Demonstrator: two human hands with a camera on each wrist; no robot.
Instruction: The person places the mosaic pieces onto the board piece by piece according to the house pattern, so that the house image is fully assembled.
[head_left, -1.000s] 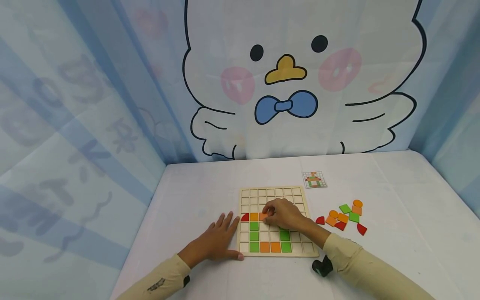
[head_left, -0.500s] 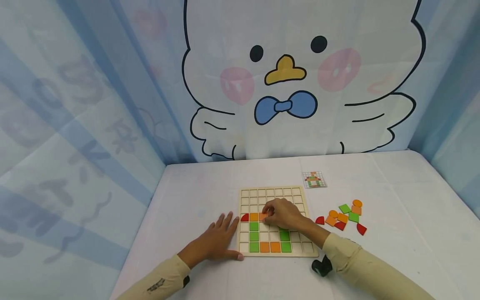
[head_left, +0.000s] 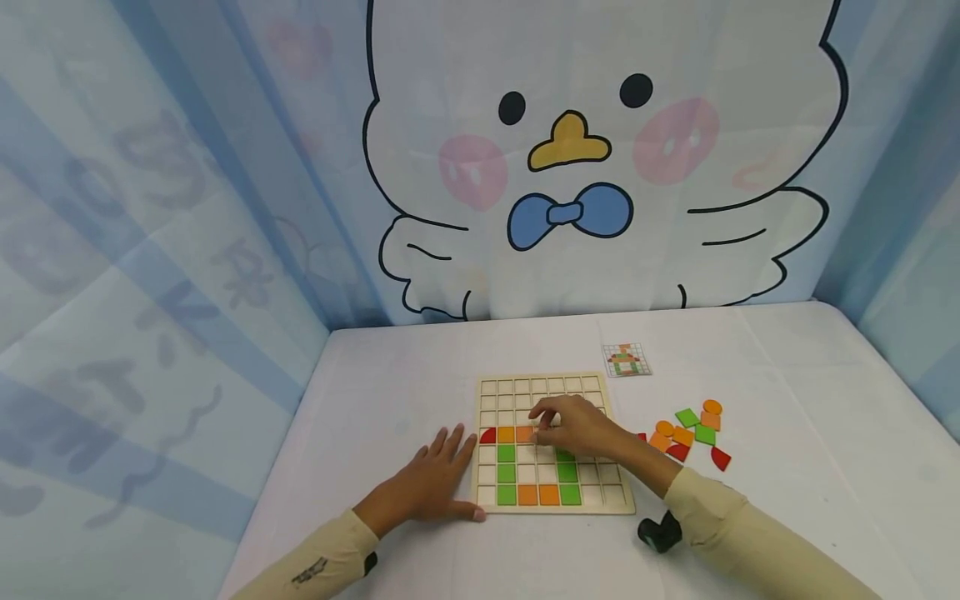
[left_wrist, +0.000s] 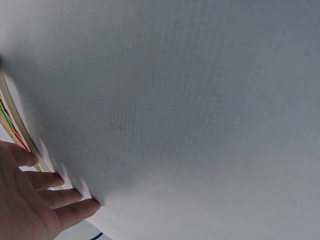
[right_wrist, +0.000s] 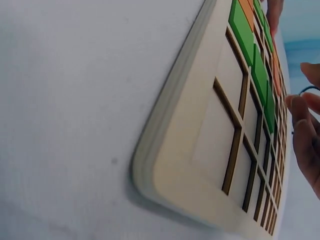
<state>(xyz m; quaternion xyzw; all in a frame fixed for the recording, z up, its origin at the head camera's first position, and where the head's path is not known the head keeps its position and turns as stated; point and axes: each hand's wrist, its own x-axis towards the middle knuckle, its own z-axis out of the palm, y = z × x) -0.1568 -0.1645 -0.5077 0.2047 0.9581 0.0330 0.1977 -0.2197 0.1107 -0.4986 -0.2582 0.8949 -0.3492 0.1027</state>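
A wooden grid board [head_left: 555, 511] lies on the table, with coloured tiles set in its cells. One row starts with a red quarter-circle [head_left: 488, 436], followed by an orange square [head_left: 506, 435] and another orange tile [head_left: 524, 434]. Green squares [head_left: 506, 472] form two columns below, joined at the bottom by orange ones. My left hand [head_left: 427, 487] lies spread at the board's left edge, fingertips and thumb near the rim. Over the middle of the board hovers my right hand [head_left: 577, 427], fingers loosely bent beside that second orange tile. The right wrist view shows no piece between its fingers [right_wrist: 302, 130].
Loose red, green and orange pieces [head_left: 683, 436] are scattered right of the board. Behind them lies a small card with a gridded pattern [head_left: 627, 360]. A cartoon-printed curtain [head_left: 570, 275] stands along the table's back edge.
My right hand has come off the orange tile and shifted slightly right, leaving that tile in its cell. The left hand stays in place.
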